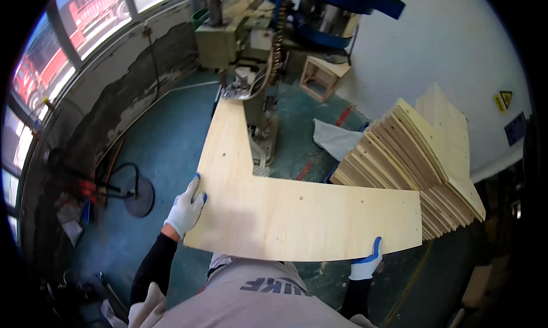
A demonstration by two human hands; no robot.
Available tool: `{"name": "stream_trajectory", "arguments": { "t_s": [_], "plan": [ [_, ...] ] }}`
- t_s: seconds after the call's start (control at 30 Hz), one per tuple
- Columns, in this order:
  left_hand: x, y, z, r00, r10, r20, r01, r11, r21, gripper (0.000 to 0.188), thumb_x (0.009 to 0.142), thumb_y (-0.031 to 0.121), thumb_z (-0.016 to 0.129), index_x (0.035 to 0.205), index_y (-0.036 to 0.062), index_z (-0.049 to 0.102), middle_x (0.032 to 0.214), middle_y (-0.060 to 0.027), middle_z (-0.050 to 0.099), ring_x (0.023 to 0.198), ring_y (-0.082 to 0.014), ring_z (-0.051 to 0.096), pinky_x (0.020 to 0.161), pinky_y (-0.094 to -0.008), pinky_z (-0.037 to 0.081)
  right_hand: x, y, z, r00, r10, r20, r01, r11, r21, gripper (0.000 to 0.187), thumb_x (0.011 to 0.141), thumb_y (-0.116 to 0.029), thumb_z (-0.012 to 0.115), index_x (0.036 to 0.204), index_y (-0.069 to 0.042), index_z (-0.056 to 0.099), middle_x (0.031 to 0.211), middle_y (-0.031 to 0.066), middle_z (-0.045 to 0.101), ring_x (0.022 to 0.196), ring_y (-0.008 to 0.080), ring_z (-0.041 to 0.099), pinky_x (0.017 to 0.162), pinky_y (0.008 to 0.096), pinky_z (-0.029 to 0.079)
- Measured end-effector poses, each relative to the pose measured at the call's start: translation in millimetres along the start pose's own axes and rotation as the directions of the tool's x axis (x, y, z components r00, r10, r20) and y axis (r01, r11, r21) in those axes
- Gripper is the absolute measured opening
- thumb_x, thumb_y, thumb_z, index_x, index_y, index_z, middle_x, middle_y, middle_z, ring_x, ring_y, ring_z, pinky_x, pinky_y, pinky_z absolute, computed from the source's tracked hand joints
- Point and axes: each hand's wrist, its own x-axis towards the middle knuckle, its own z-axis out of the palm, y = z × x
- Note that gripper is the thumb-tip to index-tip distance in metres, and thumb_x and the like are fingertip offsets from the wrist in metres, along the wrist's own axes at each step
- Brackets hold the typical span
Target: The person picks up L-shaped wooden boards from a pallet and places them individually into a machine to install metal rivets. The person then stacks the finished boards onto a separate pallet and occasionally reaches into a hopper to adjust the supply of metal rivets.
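Note:
An L-shaped plywood panel (274,219) with a few small holes lies level in front of me. My left hand (186,209), in a white glove with blue fingertips, grips its left edge, thumb on top. At the right part of the near edge my right hand (367,263), gloved alike, holds on with its blue thumb over the top; its other fingers are hidden beneath the wood. The narrow far arm of the panel reaches under the head of a pedestal machine (242,85). Whether the panel touches the machine's working point I cannot tell.
A tall leaning stack of similar plywood panels (394,151) stands on the right. Beyond it is a small open wooden box (323,77). A blue bowl-shaped feeder (319,28) sits by the machine. On the left stands a round-based pedestal (138,196) near the windowed wall.

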Motion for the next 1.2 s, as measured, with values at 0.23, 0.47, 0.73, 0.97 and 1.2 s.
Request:
{"name": "stream_trajectory", "arguments": {
  "t_s": [0.23, 0.47, 0.73, 0.97, 1.2],
  "plan": [
    [11.7, -14.6, 15.3, 0.995, 0.101, -0.022, -0.102, 0.993, -0.052, 0.058, 0.099, 0.016, 0.055, 0.152, 0.0001, 0.039, 0.091, -0.0186, 0.068, 0.075, -0.0153, 0.062, 0.079, -0.0310, 0.050, 4.0, 9.0, -14.4, 0.995, -0.086, -0.055, 0.091, 0.991, 0.099, 0.053, 0.106, -0.035, 0.050, 0.145, 0.001, 0.045, 0.144, 0.0155, 0.055, 0.130, 0.0306, 0.055, 0.109, 0.0450, 0.045],
    [-5.6, 5.5, -1.8, 0.993, 0.012, -0.116, -0.024, 0.994, -0.106, 0.056, 0.099, 0.016, 0.056, 0.151, 0.0022, 0.042, 0.088, -0.0207, 0.070, 0.072, -0.0215, 0.065, 0.075, -0.0328, 0.052, -2.3, 19.1, 1.9, 1.000, -0.013, -0.018, 0.016, 0.982, 0.189, 0.052, 0.107, -0.035, 0.048, 0.145, 0.001, 0.045, 0.143, 0.0163, 0.054, 0.129, 0.0312, 0.056, 0.109, 0.0461, 0.046],
    [103.5, 2.9, -13.3, 0.997, -0.071, -0.005, 0.071, 0.997, -0.031, 0.054, 0.101, 0.025, 0.057, 0.149, 0.0019, 0.045, 0.122, -0.0304, 0.064, 0.110, -0.0345, 0.068, 0.093, -0.0341, 0.049, 28.9, 42.8, 72.4, 0.996, -0.043, -0.083, 0.046, 0.998, 0.031, 0.053, 0.106, -0.035, 0.052, 0.146, -0.001, 0.044, 0.148, 0.0149, 0.051, 0.134, 0.0299, 0.050, 0.112, 0.0457, 0.042],
    [200.0, -17.3, -17.6, 0.999, 0.012, 0.045, -0.010, 1.000, -0.027, 0.056, 0.102, 0.031, 0.053, 0.153, 0.0093, 0.041, 0.131, -0.0272, 0.061, 0.121, -0.0417, 0.060, 0.102, -0.0386, 0.046, 95.5, 65.2, 100.3, 0.998, -0.059, -0.020, 0.058, 0.998, -0.039, 0.055, 0.107, -0.038, 0.049, 0.144, 0.001, 0.045, 0.146, 0.0152, 0.052, 0.133, 0.0280, 0.051, 0.113, 0.0429, 0.041],
    [245.2, -17.9, -25.8, 0.997, 0.020, 0.080, -0.022, 1.000, 0.017, 0.057, 0.103, 0.033, 0.053, 0.154, 0.0101, 0.039, 0.127, -0.0265, 0.064, 0.114, -0.0381, 0.064, 0.100, -0.0367, 0.047, 133.2, 91.6, 98.2, 0.996, -0.087, 0.010, 0.087, 0.985, -0.149, 0.063, 0.103, -0.046, 0.052, 0.146, -0.001, 0.043, 0.144, 0.0146, 0.052, 0.132, 0.0310, 0.048, 0.110, 0.0470, 0.040]
  ]
}}
